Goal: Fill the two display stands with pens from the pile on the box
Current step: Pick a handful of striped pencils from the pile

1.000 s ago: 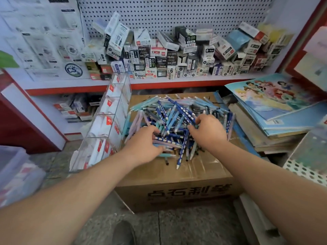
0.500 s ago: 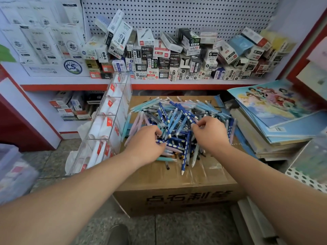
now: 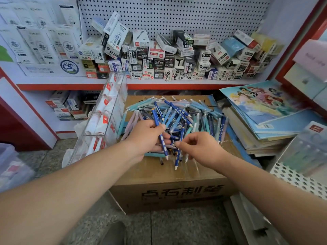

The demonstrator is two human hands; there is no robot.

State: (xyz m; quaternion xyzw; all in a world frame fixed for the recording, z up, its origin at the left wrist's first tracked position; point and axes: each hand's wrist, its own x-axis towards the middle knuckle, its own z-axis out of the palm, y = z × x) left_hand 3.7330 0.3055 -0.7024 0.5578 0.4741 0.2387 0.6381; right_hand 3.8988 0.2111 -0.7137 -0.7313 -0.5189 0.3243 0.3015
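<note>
While both arms are reaching over the pile of pens (image 3: 182, 114), left grip (image 3: 146, 137) is holding a dotted blue pen (image 3: 157, 117)

Watching through the head camera, I'm seeing the left grip pinching that dotted blue pen between thumb and fingers. The pen is tilting, white tip pointing back toward me, over the near edge of the pile. More pens are lying across the left fingers. The right grip (image 3: 200, 149) is sitting just beside it, fingers curled, fingertips touching those pens; I'm not able to tell whether it is actually pinching one.

The pile is lying on top of the cardboard box (image 3: 168, 181). I'm seeing one clear display stand (image 3: 113, 110) leaning just left of the box, with white packets with red tags sitting in its compartments. Stacked books (image 3: 261, 106) are lying right of the box. Small cartons (image 3: 159, 57) are crowding the shelf (image 3: 177, 82) behind.
</note>
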